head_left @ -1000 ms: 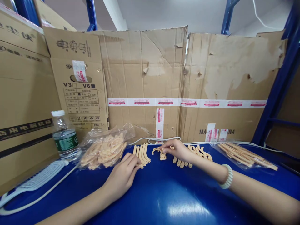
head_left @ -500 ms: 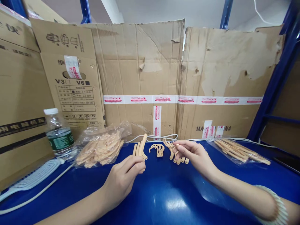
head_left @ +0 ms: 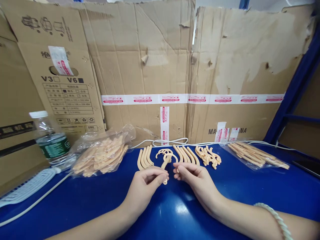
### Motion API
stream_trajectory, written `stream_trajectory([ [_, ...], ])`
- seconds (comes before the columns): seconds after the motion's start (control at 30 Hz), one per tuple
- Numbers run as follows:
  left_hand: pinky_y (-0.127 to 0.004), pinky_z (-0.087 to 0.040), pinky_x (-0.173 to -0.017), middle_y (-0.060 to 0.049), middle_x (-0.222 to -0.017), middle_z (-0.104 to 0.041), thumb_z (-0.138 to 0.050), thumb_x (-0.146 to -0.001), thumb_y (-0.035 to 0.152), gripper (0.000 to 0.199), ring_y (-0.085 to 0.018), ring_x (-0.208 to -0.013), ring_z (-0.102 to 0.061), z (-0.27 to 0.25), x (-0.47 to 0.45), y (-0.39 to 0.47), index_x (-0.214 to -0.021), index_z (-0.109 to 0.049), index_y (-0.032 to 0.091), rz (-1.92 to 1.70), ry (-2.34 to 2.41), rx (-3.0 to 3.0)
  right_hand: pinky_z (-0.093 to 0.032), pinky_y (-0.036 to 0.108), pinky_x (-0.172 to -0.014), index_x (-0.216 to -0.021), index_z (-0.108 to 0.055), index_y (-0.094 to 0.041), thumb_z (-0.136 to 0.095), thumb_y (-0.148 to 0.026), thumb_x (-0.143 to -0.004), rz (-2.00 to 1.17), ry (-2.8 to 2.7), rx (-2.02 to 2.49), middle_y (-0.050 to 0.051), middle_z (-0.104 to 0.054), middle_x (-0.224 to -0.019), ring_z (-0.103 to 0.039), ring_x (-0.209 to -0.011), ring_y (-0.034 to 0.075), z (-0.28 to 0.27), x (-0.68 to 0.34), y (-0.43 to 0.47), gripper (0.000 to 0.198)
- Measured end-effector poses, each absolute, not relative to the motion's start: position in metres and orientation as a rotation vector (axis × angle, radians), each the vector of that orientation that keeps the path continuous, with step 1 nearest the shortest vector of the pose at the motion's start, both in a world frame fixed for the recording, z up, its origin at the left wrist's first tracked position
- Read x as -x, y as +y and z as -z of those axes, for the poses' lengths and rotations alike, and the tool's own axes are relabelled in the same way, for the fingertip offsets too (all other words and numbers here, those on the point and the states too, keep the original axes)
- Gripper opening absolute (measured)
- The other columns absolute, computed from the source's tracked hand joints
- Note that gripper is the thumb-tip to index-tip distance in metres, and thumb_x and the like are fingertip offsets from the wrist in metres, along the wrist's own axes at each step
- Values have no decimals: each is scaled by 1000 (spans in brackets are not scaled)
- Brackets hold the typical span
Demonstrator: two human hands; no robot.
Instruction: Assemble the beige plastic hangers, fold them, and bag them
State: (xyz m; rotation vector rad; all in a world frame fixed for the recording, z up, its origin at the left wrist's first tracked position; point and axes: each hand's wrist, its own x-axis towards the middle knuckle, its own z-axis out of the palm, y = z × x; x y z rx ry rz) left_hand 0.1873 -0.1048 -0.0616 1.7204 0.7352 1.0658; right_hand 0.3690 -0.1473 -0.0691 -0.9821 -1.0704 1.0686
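My left hand (head_left: 150, 181) pinches a beige curved strip (head_left: 166, 161) between thumb and fingers. Its lower end, with a small hole, pokes out below the fingertips. Close by on the right, my right hand (head_left: 197, 181) has thumb and fingers pressed together around a small pale bit that I cannot make out. The two hands are slightly apart. Behind them on the blue table (head_left: 175, 216) lie a left row of curved strips (head_left: 145, 158), thin hooked pieces (head_left: 160, 152) in the middle, and a right row of curved strips (head_left: 186, 154).
Small curvy pieces (head_left: 208, 156) lie in a heap at right, near a clear bag of long sticks (head_left: 255, 155). On the left are a bag of beige pieces (head_left: 102, 158), a water bottle (head_left: 52, 143) and a light-blue slotted object (head_left: 30, 186). Cardboard (head_left: 142, 76) stands behind a white cable (head_left: 170, 141).
Both hands have come together in the middle, the left bringing its strip rightward. My right hand has left the right-hand row, uncovering it and the small heap. The view has tilted down.
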Motion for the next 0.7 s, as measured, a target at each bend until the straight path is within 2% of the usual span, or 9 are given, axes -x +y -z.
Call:
stream_trajectory([
  [0.1, -37, -57, -79, -4, -81, -72, -76, -72, 33, 22, -25, -80, -72, 65, -185, -102, -86, -68, 18, -1049, 796, -1549, -53, 30, -76, -87, -68, -19, -82, -43, -69, -1090, -1035, 950, 3, -73, -83, -67, -75, 16, 74, -371, -146, 34],
  [0.17, -38, -58, -79, -6, -99, -71, -79, -68, 33, 38, -25, -82, -73, 66, -184, -102, -100, -63, 20, -1064, 797, -1458, -53, 30, -78, -89, -61, -21, -85, -38, -68, -1132, -991, 894, 2, -73, -82, -68, -76, 16, 74, -372, -145, 36],
  [0.23, -41, -58, -79, -10, -123, -63, -81, -66, 32, 58, -25, -85, -73, 66, -184, -101, -118, -56, 22, -1084, 767, -1392, -53, 32, -80, -95, -61, -21, -86, -35, -65, -1176, -976, 872, 2, -73, -83, -69, -77, 16, 72, -372, -144, 41],
  [0.27, -41, -58, -81, -12, -126, -61, -82, -66, 33, 64, -25, -88, -72, 66, -184, -101, -123, -54, 22, -1084, 754, -1370, -53, 32, -81, -95, -64, -20, -87, -34, -64, -1189, -984, 877, 3, -73, -83, -69, -77, 16, 72, -373, -144, 41],
  [0.33, -42, -56, -85, -11, -110, -68, -82, -66, 33, 59, -27, -93, -70, 67, -184, -100, -117, -58, 18, -1056, 742, -1353, -54, 33, -81, -87, -69, -17, -87, -35, -63, -1204, -1009, 899, 5, -73, -88, -70, -79, 17, 70, -372, -144, 35],
  [0.4, -41, -53, -89, -7, -92, -71, -81, -67, 32, 41, -26, -95, -68, 68, -185, -100, -100, -63, 16, -1029, 740, -1361, -54, 32, -81, -76, -70, -17, -87, -35, -62, -1213, -1025, 906, 6, -72, -92, -70, -81, 18, 70, -372, -145, 29],
  [0.47, -38, -52, -88, -5, -89, -70, -80, -68, 30, 29, -24, -93, -67, 70, -186, -101, -88, -64, 17, -1027, 724, -1381, -54, 32, -81, -76, -72, -17, -87, -36, -63, -1235, -1035, 901, 4, -73, -87, -70, -80, 17, 70, -371, -146, 27],
  [0.57, -34, -51, -83, -2, -86, -68, -78, -68, 26, 22, -20, -86, -65, 70, -187, -104, -82, -63, 18, -1038, 699, -1439, -52, 31, -79, -81, -72, -18, -85, -37, -65, -1253, -1091, 915, 2, -72, -76, -68, -75, 16, 70, -371, -147, 27],
  [0.7, -29, -49, -77, 0, -79, -64, -75, -71, 23, 16, -17, -80, -62, 69, -188, -107, -78, -62, 19, -1052, 691, -1535, -48, 27, -80, -78, -73, -19, -82, -39, -70, -1227, -1207, 915, 1, -70, -84, -64, -80, 13, 68, -373, -146, 24],
])
